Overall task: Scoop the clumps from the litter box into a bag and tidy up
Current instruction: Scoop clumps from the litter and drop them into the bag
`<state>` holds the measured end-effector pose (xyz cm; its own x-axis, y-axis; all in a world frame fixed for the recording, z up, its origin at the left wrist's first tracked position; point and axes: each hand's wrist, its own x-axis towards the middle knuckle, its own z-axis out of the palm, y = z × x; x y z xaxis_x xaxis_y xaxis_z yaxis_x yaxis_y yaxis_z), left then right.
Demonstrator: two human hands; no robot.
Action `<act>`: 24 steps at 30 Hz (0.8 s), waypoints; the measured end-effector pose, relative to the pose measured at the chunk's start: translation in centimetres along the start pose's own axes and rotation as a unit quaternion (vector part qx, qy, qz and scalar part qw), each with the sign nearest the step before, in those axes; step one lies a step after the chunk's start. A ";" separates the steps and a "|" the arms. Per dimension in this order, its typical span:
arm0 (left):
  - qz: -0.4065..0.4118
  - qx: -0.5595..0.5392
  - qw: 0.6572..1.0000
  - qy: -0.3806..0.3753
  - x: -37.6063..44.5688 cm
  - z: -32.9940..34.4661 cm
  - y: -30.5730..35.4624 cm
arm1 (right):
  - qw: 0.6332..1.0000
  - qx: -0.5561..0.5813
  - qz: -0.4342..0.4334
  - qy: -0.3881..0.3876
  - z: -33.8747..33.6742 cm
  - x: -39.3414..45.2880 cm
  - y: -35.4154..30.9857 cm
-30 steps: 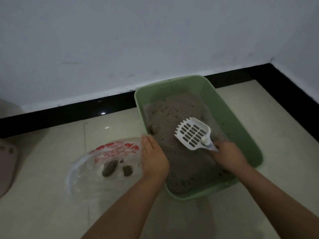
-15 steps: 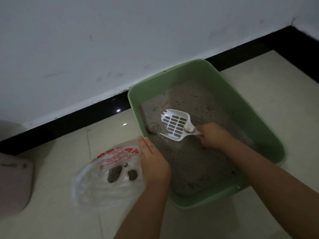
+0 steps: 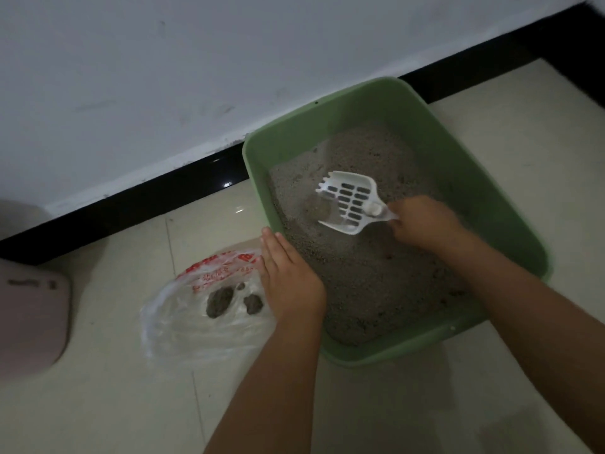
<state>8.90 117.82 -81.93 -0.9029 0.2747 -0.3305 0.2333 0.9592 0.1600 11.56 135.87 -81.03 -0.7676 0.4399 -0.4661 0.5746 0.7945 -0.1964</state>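
A green litter box (image 3: 422, 103) full of grey litter (image 3: 370, 270) stands on the floor by the wall. My right hand (image 3: 425, 221) grips the handle of a white slotted scoop (image 3: 350, 201), whose blade is tilted over the litter near the box's left wall, next to a darker clump (image 3: 319, 209). My left hand (image 3: 288, 276) rests with straight fingers on the box's left rim, beside a clear plastic bag (image 3: 196, 322) with red print. Two dark clumps (image 3: 219, 301) lie in the bag.
A white wall with a black skirting board (image 3: 137, 198) runs behind the box. A pinkish object (image 3: 29, 319) lies on the floor at the far left. Cream floor tiles (image 3: 98, 404) spread in front.
The scoop has moved left across the litter toward the box's left wall, and its blade has tipped toward a clump. My left hand has stayed on the rim. The view has shifted.
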 end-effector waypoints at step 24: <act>0.025 -0.050 0.998 0.016 0.0 0.4 -0.2 | 0.989 -0.092 -0.007 -0.115 -7.1 -0.7 3.1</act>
<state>9.01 117.66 -82.32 -0.9030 0.3174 -0.2895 0.2416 0.9325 0.2685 11.90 141.00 -75.22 -0.6784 0.3377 -0.6524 0.4859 0.8724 -0.0538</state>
